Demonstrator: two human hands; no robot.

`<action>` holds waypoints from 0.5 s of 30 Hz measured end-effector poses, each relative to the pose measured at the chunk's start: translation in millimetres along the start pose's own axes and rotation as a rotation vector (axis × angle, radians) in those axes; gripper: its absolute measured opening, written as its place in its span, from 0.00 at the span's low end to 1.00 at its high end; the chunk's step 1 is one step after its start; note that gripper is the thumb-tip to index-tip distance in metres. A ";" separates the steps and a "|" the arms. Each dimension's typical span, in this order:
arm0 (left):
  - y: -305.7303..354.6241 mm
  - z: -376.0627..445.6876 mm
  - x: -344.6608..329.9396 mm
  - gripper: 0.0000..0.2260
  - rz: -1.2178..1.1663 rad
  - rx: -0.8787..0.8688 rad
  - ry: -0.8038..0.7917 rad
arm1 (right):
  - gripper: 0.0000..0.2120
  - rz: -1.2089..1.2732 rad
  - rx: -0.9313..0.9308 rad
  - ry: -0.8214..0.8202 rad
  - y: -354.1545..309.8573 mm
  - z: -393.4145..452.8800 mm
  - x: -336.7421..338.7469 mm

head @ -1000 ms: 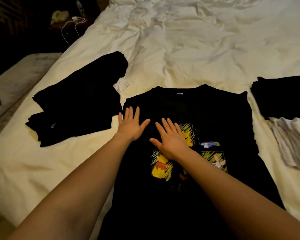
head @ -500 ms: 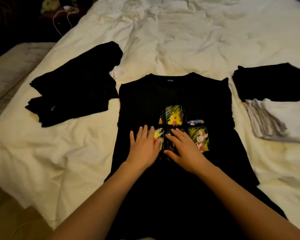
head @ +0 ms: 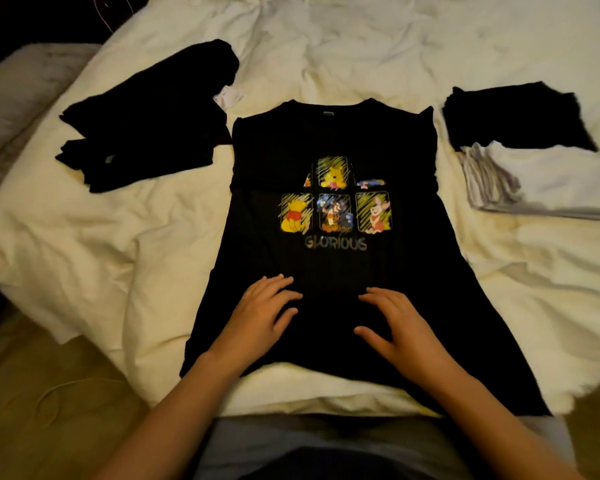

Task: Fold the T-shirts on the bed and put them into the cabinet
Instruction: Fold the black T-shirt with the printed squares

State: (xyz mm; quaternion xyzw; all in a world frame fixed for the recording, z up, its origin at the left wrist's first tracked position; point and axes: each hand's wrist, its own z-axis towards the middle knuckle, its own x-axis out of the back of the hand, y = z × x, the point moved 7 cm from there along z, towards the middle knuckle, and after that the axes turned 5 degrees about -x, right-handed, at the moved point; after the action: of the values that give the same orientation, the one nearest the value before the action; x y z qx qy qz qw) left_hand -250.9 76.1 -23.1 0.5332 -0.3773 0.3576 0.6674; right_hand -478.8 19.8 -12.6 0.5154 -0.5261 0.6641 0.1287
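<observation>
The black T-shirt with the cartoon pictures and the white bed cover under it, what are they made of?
The black T-shirt with cartoon pictures looks like soft, matte knit cloth, likely cotton: it lies limp and flat under both hands. Its pictures look like a slightly shiny printed coating, and the grey lettering glints. The white bed cover looks like thin woven cloth over puffy filling, since it creases and billows; the exact fibre cannot be told.

A home bedroom: a rumpled cream duvet-covered bed (head: 361, 57) fills the view, with folded black and white clothes (head: 520, 123) lying near its right edge.
</observation>
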 end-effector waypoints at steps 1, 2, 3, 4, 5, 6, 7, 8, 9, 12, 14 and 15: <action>7.0 -7.0 2.6 0.13 -0.002 -0.034 0.030 | 0.22 0.002 0.004 0.033 0.3 -9.7 1.9; 14.6 -12.3 5.2 0.12 0.012 -0.072 0.060 | 0.19 0.006 0.015 0.076 0.5 -16.9 4.1; 22.2 -17.1 7.6 0.11 0.020 -0.105 0.090 | 0.16 0.014 0.030 0.114 -0.3 -23.2 7.0; 29.9 -22.5 10.0 0.11 0.013 -0.122 0.121 | 0.15 0.023 0.049 0.140 -0.9 -30.9 9.6; 35.1 -27.3 12.3 0.10 -0.007 -0.115 0.143 | 0.15 0.028 0.068 0.148 -1.0 -36.8 11.6; 39.8 -33.0 13.9 0.10 -0.023 -0.097 0.154 | 0.17 0.028 0.086 0.138 -1.5 -43.8 12.1; 42.5 -38.9 13.8 0.11 -0.023 -0.072 0.153 | 0.18 0.023 0.091 0.115 -0.7 -49.4 11.9; 44.4 -44.3 12.7 0.11 -0.013 -0.049 0.143 | 0.21 0.015 0.080 0.085 0.9 -53.8 11.6; 46.2 -48.8 12.5 0.13 0.002 -0.025 0.131 | 0.23 -0.001 0.055 0.051 3.3 -56.8 11.4; 48.8 -53.4 10.6 0.19 0.047 0.093 0.000 | 0.28 -0.091 0.035 -0.054 7.1 -59.8 9.6; 49.2 -57.9 5.0 0.23 0.122 0.168 -0.111 | 0.27 -0.171 0.047 -0.128 8.9 -62.7 5.6; 48.8 -60.6 3.7 0.24 0.151 0.196 -0.124 | 0.28 -0.195 0.042 -0.152 10.7 -64.0 5.0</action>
State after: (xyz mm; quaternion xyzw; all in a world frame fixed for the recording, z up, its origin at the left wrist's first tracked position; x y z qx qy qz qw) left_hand -284.7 144.4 -7.1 0.5870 -0.4201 0.4084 0.5587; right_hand -523.7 66.7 -9.1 0.6155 -0.4676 0.6184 0.1419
